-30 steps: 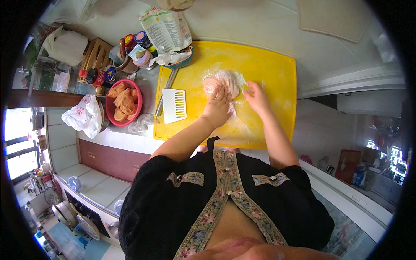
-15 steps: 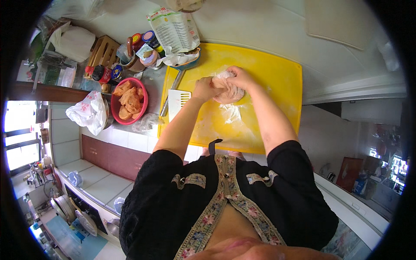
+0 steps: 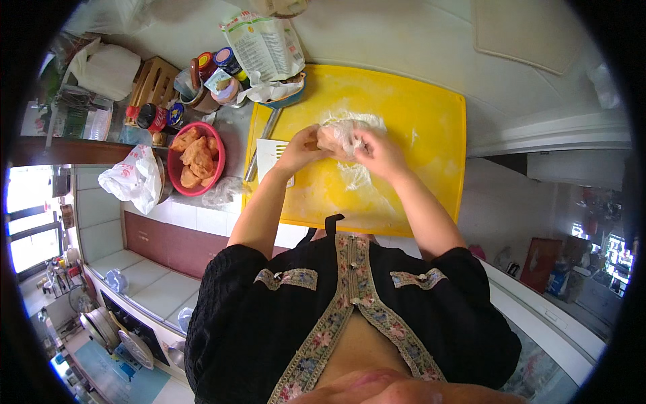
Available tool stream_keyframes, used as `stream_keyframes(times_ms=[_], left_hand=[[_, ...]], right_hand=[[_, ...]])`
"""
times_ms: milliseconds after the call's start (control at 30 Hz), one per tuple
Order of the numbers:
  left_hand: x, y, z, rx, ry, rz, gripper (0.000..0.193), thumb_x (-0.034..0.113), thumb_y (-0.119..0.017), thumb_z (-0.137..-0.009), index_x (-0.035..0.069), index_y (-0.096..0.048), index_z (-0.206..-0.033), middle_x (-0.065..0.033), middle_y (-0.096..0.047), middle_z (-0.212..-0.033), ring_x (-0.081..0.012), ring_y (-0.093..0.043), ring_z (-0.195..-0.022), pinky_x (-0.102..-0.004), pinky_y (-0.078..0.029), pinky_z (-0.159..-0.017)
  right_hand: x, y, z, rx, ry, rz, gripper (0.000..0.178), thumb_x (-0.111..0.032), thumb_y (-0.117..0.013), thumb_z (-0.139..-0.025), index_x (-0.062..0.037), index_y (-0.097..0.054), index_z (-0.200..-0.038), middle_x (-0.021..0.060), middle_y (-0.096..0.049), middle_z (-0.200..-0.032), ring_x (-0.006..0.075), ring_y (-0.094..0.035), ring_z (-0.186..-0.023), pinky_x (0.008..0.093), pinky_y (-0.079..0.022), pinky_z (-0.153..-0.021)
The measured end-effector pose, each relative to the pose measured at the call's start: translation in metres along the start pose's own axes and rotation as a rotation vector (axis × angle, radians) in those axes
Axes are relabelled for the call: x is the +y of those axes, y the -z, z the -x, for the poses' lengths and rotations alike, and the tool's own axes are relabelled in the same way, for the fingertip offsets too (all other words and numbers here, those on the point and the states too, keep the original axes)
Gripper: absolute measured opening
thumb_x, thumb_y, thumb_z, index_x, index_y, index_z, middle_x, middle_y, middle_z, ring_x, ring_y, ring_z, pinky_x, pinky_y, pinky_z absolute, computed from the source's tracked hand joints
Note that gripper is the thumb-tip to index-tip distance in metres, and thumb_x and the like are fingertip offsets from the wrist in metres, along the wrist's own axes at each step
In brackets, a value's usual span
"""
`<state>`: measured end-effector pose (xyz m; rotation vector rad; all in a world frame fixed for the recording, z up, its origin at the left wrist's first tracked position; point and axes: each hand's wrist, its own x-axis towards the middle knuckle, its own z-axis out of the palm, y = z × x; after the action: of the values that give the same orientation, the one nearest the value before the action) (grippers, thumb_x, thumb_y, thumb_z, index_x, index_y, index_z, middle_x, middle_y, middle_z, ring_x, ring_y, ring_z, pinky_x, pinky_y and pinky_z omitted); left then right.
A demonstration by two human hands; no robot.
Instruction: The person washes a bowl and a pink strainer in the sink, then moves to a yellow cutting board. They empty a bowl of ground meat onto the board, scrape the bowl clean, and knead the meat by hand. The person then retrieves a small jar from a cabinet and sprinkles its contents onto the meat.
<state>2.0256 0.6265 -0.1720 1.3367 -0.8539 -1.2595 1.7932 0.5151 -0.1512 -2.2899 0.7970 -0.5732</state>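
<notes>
A floured, pinkish-orange lump of dough (image 3: 333, 138) sits on a large yellow board (image 3: 424, 182), between my two hands. My left hand (image 3: 301, 151) presses its curled fingers against the lump's left side. My right hand (image 3: 380, 155) closes on its right side, fingertips pinching the floury surface. White flour (image 3: 355, 176) is spread around and below the dough. By my left wrist lies a white slotted scraper (image 3: 266, 153), partly under the forearm. A metal rod (image 3: 269, 128) lies along the board's left edge.
Left of the board stands a red bowl (image 3: 223, 153) holding several orange dough pieces (image 3: 198, 160). Behind it are jars (image 3: 227, 59), a dark bottle with a red label (image 3: 156, 119) and a plastic bag (image 3: 138, 178). An upright printed packet (image 3: 272, 50) stands by a blue basket (image 3: 288, 99).
The dough has gone from a broad round shape to a smaller gathered lump. My left hand has shifted left and down, and my right hand has come down over the lump's right side.
</notes>
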Motion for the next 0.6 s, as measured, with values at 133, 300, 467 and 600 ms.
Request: stream_keyframes(times_ms=[133,300,467,600], left_hand=[[-0.005,-0.024,-0.028,0.119,-0.056,-0.457,0.047,0.02,-0.086,-0.069,-0.003,-0.066,-0.105,-0.0139,-0.07,-0.104,-0.0248,-0.069,-0.09,-0.0356,-0.056,-0.078],[0.045,-0.132,0.022,-0.058,-0.532,-1.234,0.057,0.042,-0.068,-0.086,0.001,-0.063,-0.125,-0.0192,-0.056,-0.137,-0.0352,-0.047,-0.132,-0.0459,-0.036,-0.113],[-0.008,-0.15,0.007,-0.22,-0.614,-1.594,0.066,0.053,-0.061,-0.09,0.001,-0.062,-0.13,-0.0193,-0.056,-0.137,-0.0374,-0.046,-0.134,-0.0511,-0.031,-0.114],[0.057,-0.133,-0.002,-0.052,-0.583,-0.81,0.01,0.015,-0.074,-0.08,0.007,-0.072,-0.086,-0.0089,-0.072,-0.095,-0.032,-0.067,-0.095,-0.0446,-0.053,-0.082]], right_hand=[[0.023,0.028,0.001,0.14,-0.351,-0.305,0.035,-0.017,-0.071,-0.09,-0.0039,-0.064,-0.122,0.0137,-0.066,-0.123,0.0306,-0.065,-0.106,0.0406,-0.053,-0.09],[0.028,0.04,0.02,0.307,-0.1,-0.091,0.029,-0.015,-0.069,-0.095,-0.0057,-0.065,-0.122,0.0097,-0.068,-0.123,0.0253,-0.063,-0.114,0.0372,-0.051,-0.094],[0.039,0.037,0.035,0.26,-0.062,0.057,0.032,-0.02,-0.069,-0.094,-0.0076,-0.065,-0.123,0.0116,-0.066,-0.128,0.0295,-0.06,-0.121,0.0395,-0.047,-0.102],[0.065,0.04,0.029,0.256,-0.418,-0.367,0.043,-0.027,-0.073,-0.092,-0.0099,-0.063,-0.131,0.0126,-0.064,-0.132,0.0306,-0.058,-0.124,0.04,-0.046,-0.105]])
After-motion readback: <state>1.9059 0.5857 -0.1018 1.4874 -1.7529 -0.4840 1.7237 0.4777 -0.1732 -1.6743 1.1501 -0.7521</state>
